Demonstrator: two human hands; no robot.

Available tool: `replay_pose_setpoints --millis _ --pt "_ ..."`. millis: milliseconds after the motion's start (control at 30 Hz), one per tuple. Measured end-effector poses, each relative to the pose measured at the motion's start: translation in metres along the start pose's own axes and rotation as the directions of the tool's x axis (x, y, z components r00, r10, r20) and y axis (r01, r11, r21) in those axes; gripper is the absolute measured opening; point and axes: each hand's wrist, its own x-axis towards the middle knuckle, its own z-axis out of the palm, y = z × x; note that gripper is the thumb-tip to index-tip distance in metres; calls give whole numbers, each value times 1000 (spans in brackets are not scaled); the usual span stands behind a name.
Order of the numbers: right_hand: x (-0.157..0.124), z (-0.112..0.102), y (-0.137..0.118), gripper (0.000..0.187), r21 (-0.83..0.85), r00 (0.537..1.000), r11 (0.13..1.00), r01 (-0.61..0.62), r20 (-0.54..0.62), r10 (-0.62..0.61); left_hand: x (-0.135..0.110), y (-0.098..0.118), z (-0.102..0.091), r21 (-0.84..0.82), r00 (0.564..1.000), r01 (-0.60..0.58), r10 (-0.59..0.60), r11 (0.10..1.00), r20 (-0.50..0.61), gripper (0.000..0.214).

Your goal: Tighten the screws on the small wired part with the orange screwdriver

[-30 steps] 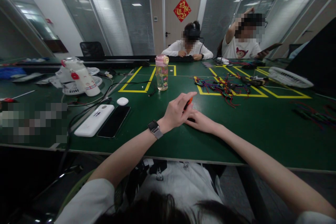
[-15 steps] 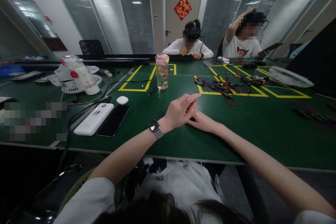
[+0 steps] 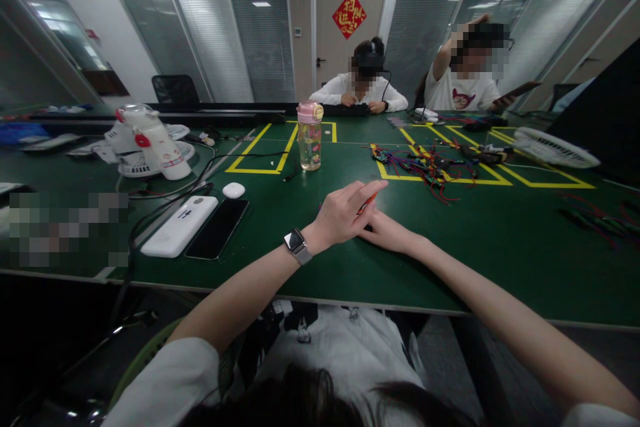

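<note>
Over the green table, my left hand (image 3: 343, 213), with a watch (image 3: 297, 245) on its wrist, lies across the fingers of my right hand (image 3: 390, 231). A small orange thing (image 3: 369, 202) shows between the two hands. My left fingers are bent around it, with the index finger reaching over its top. Most of that thing is covered, so its kind does not show. The fingers of my right hand are partly hidden under the left and close against the same thing. A pink-lidded water bottle (image 3: 310, 137) stands upright just beyond my hands.
Left of my hands lie a phone (image 3: 217, 229), a white power bank (image 3: 180, 227) and a small white case (image 3: 233, 190). Tangled wires (image 3: 425, 163) spread at the right, near a white fan (image 3: 555, 147). A white bottle (image 3: 167, 150) stands at the left. Two people sit opposite.
My left index finger has shifted slightly to the right, and the orange thing has tilted a little with it. My right hand stays nearly where it was.
</note>
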Motion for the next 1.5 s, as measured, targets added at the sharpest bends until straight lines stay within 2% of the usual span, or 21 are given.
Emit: replay_pose_setpoints --millis 1167,1500 --pt "1 -1 -3 20 1 1000 1000 -3 -14 3 0 0 0 -6 1000 5 -5 1000 9 35" --pt "1 1 0 18 -3 1000 1000 28 -6 -28 0 -1 1 -11 1000 -6 6 1000 11 34"
